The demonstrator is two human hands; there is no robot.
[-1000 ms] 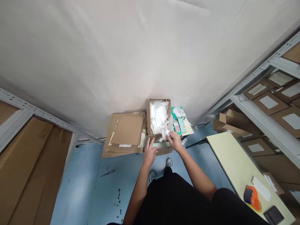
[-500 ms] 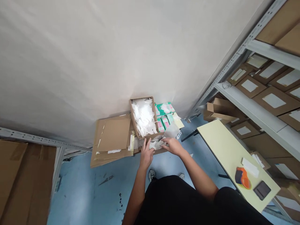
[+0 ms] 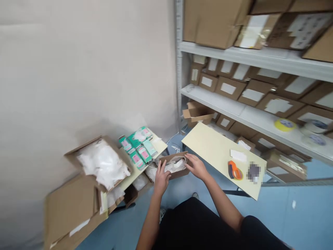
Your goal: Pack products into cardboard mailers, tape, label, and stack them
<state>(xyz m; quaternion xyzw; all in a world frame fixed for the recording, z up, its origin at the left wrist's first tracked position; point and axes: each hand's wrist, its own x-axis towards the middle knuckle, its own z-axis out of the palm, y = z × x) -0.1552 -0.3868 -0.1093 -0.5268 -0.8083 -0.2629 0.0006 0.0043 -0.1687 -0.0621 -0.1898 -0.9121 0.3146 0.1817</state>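
Note:
A small open cardboard box (image 3: pixel 179 174) is held in front of my body, over the gap between two tables. White and clear plastic packets (image 3: pixel 177 165) lie inside it. My left hand (image 3: pixel 161 178) grips the box's left end, fingers over the rim. At the right end, my right hand (image 3: pixel 196 166) has its fingers curled on the edge. To the left stands a larger cardboard box (image 3: pixel 90 146) heaped with white packets (image 3: pixel 104 163), beside green and pink boxes (image 3: pixel 136 158).
A pale yellow table (image 3: pixel 208 142) at right bears an orange tape dispenser (image 3: pixel 235 171), a white paper and a blurred dark item. Flat cardboard (image 3: pixel 70 198) lies at lower left. Metal shelves (image 3: pixel 221 97) along the right hold labelled cartons and tape rolls (image 3: pixel 284 124).
My view has turned right, toward the shelves and yellow table. The small box has moved with my hands away from the larger box of packets, and both hands now grip its ends.

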